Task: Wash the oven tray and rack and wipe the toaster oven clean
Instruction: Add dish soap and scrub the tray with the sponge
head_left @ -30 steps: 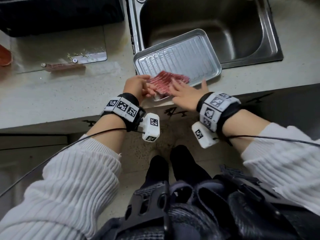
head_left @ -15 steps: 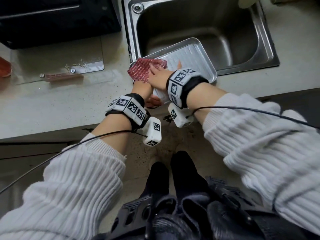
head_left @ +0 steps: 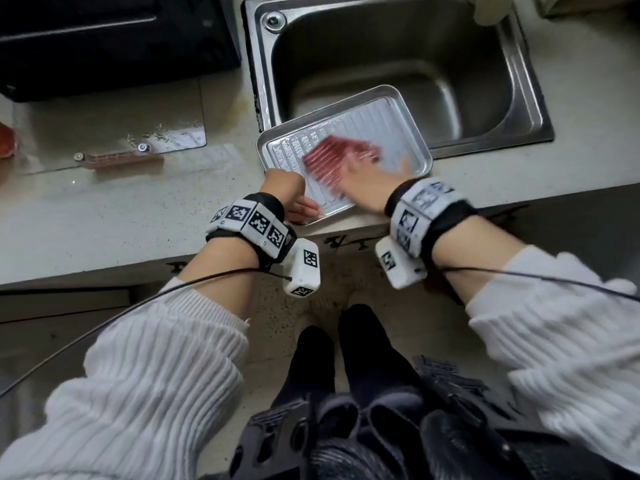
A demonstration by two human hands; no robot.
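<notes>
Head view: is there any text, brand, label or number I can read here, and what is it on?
No readable words, brands or numbers.
Left wristband: square black-and-white coded markers only, no letters.
Right wristband: same kind of markers, blurred.
Cabinet front below the counter edge: dark marks, too small and hidden to read.
Oven tray, sink, toaster oven: no lettering visible.

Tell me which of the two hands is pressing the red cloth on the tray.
The right hand presses the red cloth; the left hand only grips the tray by its near corner.
</notes>
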